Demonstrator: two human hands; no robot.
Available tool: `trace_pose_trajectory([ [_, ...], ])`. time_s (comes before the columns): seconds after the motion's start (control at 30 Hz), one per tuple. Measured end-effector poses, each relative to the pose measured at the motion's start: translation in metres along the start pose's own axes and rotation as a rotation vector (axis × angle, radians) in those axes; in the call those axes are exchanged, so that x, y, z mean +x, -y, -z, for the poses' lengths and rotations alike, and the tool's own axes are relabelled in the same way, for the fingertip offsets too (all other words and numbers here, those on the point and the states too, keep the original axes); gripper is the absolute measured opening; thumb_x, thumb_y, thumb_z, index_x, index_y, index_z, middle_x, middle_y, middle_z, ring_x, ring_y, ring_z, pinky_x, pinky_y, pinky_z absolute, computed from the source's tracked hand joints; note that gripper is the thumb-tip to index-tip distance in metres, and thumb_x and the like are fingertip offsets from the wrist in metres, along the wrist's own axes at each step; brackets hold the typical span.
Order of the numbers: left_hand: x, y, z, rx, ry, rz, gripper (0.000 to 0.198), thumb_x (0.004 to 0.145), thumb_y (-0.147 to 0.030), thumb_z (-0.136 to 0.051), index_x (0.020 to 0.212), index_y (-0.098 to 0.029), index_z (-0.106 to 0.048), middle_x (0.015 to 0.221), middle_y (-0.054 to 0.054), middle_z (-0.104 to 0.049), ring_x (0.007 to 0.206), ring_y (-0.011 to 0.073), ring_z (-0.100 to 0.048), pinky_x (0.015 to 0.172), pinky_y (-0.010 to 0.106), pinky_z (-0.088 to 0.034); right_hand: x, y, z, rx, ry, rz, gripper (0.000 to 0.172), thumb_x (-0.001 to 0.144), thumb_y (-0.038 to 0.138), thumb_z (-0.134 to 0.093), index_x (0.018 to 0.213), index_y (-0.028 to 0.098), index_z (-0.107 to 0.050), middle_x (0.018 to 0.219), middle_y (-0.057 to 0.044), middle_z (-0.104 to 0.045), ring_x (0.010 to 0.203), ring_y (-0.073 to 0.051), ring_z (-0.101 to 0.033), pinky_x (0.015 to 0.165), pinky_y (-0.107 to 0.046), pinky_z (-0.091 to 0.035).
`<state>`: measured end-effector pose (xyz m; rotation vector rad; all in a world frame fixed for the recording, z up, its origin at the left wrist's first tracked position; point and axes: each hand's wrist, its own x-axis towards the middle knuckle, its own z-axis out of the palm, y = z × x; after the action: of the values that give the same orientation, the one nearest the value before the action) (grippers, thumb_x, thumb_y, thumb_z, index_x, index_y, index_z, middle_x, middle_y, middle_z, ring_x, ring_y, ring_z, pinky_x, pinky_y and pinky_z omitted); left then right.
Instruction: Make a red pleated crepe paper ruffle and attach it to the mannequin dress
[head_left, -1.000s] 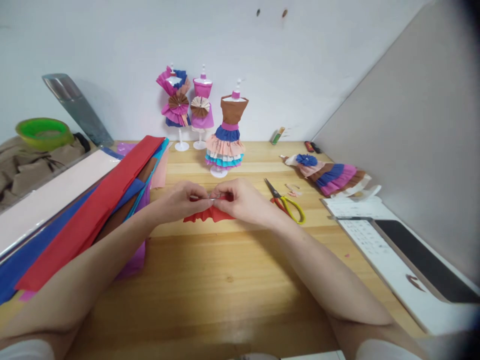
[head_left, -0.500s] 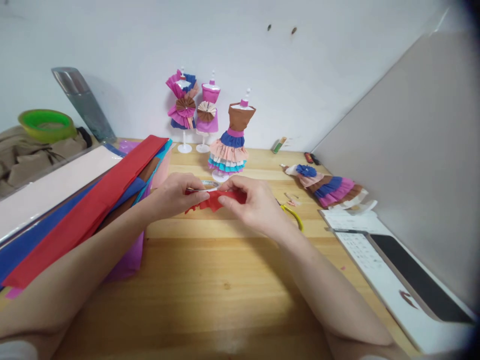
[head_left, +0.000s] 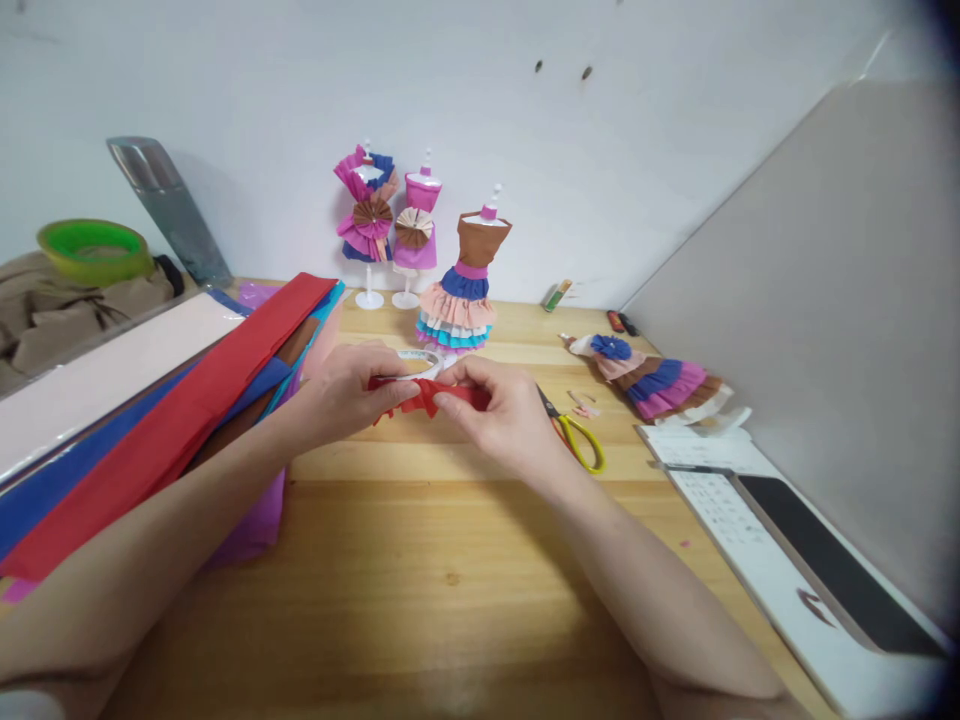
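Observation:
A short strip of gathered red crepe paper (head_left: 424,396) stretches between my two hands above the table. My left hand (head_left: 358,388) pinches its left part with thumb and fingers. On the right part, my right hand (head_left: 491,408) pinches close by, its thumb pressing pleats into the strip. Just behind the fingers lies a roll of tape (head_left: 429,362), partly hidden. A mini dress form (head_left: 471,275) in a brown top and tiered ruffled skirt stands beyond my hands. Scissors with yellow handles (head_left: 583,444) rest beside my right wrist, their blades partly covered.
Folded crepe paper sheets (head_left: 187,420) are piled on the left, near a green ring (head_left: 94,250) and a bottle (head_left: 171,210). Two dressed forms (head_left: 367,205) stand by the wall. A ruffled doll dress (head_left: 652,378) lies at right, behind a white board (head_left: 757,560) with a dark panel.
The red strip looks more bunched between my fingers, and my hands remain close together. The view has shifted slightly, and more of the scissors shows past my right hand.

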<state>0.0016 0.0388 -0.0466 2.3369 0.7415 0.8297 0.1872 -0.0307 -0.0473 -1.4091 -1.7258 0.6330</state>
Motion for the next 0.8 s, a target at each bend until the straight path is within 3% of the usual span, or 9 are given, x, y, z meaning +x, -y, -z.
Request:
trace_pose_trajectory([
  [0.17,-0.0004,-0.0015,-0.0010,0.031,-0.044,-0.012,0.028,0.085,-0.026,-0.058,0.060,-0.017,-0.066,0.054,0.001,-0.059,0.055,0.0125,-0.055,0.051,0.022,-0.041,-0.0035,0.0014,-0.0067,0.028,-0.013,0.050,0.010,0.079,0.024,-0.059,0.072,0.018,-0.063,0.055,0.004,-0.049,0.051,-0.010,-0.041,0.053,-0.024,-0.032],
  [0.33,-0.0006,-0.0008,-0.0001,0.044,-0.057,-0.033,0.028,0.085,-0.026,-0.058,0.060,-0.017,-0.066,0.055,0.002,-0.059,0.054,0.0124,-0.054,0.051,0.022,-0.040,-0.0027,0.0012,-0.0070,0.091,-0.043,0.030,0.009,0.079,0.025,-0.059,0.075,0.018,-0.063,0.061,0.002,-0.056,0.053,-0.010,-0.044,0.053,-0.024,-0.033],
  [0.8,-0.0023,-0.0037,-0.0019,0.034,-0.070,-0.065,0.026,0.086,-0.026,-0.058,0.062,-0.018,-0.065,0.053,0.001,-0.059,0.059,0.0137,-0.054,0.055,0.024,-0.041,0.0045,-0.0059,-0.0066,0.176,-0.079,-0.036,0.015,0.076,0.028,-0.061,0.066,0.017,-0.060,0.059,0.001,-0.058,0.052,-0.009,-0.042,0.051,-0.023,-0.031],
])
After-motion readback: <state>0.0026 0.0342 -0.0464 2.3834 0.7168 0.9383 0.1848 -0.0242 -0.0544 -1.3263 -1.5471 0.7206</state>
